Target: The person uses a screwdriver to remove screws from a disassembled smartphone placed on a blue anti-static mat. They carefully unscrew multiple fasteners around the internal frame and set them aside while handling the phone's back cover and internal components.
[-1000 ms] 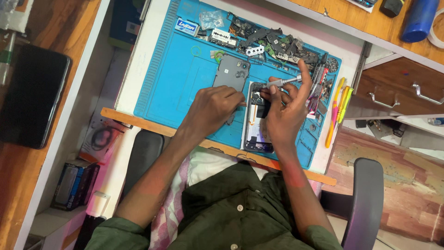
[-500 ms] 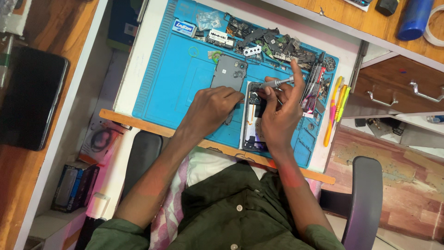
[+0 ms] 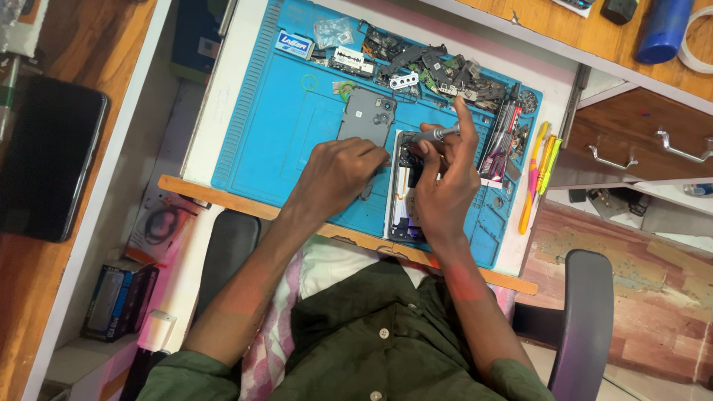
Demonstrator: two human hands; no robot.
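While gripped, screwdriver [image 3: 438,134] lengthwise left-right

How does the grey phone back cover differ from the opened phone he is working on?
The grey back cover lies free on the blue mat, a plain closed shell; the opened phone shows its inner parts. The left hand and the right hand, holding a screwdriver, rest on the phone, not the cover. Both lie flat.

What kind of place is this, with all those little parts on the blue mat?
Most likely a phone repair bench. An opened phone lies on a blue work mat, its grey back cover set aside, with loose phone parts heaped along the mat's far edge.
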